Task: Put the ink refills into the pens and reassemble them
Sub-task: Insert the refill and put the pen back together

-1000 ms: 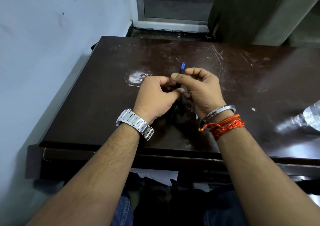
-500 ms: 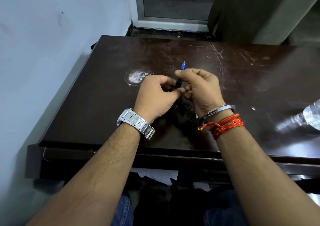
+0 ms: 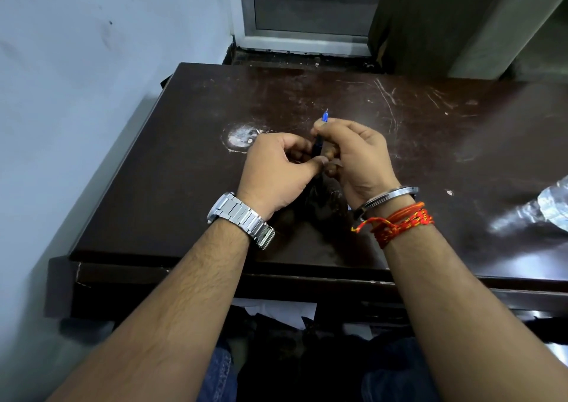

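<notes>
Head view, only one supplied.

1. Pen (image 3: 318, 147): dark barrel w/ blue tip and fine metal point sticking up past the fingers, tilted away from the person, held above the table (image 3: 184, 171). Less of the blue tip shows than a sec ago; the right-hand fingers have crept up toward it. Judgement: refill looks seated, barrel being closed up or tightened, so this pen is near done.
2. Left hand (image 3: 276, 174): curled closed round the lower barrel, thumb pressed toward the right hand. Position approx unchanged over the last sec.
3. Right hand (image 3: 356, 155): closed, thumb and forefinger pinching the upper barrel just below the blue tip. Other fingers folded in; what else they hold, cannot tell.
4. Wristwatch (image 3: 242, 217), left wrist; metal bangle (image 3: 387, 198) and red thread (image 3: 402, 221), right wrist.
5. Pale worn patch (image 3: 241, 135) on table, just beyond left hand.
6. Crinkled clear plastic item (image 3: 553, 204) at right edge (prob. a bottle, mostly cut off).
7. Other pens or loose refills: none visible; area under the hands hidden.
</notes>
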`<state>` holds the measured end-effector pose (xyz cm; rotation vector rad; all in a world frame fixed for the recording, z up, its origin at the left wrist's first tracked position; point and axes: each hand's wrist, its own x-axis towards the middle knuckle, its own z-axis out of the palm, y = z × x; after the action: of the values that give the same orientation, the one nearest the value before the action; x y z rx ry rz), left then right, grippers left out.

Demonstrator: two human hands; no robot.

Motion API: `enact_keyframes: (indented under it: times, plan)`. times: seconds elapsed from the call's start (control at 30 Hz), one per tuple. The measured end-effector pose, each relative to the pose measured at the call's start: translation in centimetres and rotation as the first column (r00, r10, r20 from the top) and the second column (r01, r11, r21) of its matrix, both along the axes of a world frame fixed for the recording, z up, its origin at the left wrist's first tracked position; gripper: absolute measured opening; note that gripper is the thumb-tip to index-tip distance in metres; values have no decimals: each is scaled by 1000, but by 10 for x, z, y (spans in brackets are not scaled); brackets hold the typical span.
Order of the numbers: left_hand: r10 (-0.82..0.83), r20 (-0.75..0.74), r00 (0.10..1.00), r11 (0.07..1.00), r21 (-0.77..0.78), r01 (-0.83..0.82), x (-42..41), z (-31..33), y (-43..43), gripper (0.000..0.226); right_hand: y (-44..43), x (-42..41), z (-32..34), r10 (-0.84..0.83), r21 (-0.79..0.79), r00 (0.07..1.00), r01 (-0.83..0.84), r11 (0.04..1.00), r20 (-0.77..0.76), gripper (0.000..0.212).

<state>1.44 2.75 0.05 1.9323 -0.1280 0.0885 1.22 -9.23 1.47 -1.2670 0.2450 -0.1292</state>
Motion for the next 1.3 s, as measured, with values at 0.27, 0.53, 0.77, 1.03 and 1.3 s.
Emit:
enact_keyframes:
  times: [0.27, 0.53, 0.77, 1.03, 1.3]
  plan:
    - [-2, -15, 1000, 1000, -31, 1, -1, 3, 0, 11, 0, 0, -1, 18, 2, 1000, -18, 1000, -5, 10]
    - [-10, 5, 1000, 1000, 6, 10, -2, 2, 0, 10, 1, 1, -3, 26, 31, 1000, -26, 999, -7, 4]
    - [59, 98, 993, 992, 109, -70, -1, 3, 0, 12, -1, 0, -8, -54, -96, 998, 57, 994, 35, 11]
    - [164, -24, 986, 985, -41, -165, 8, -3, 7, 6, -12, 6, -17, -102, -673, 994, 97, 733, 33, 29]
    - [-18, -279, 960, 951, -302, -70, 3, 9, 9, 17, -8, 1, -20, -11, -917, 998, -60, 394, -70, 12]
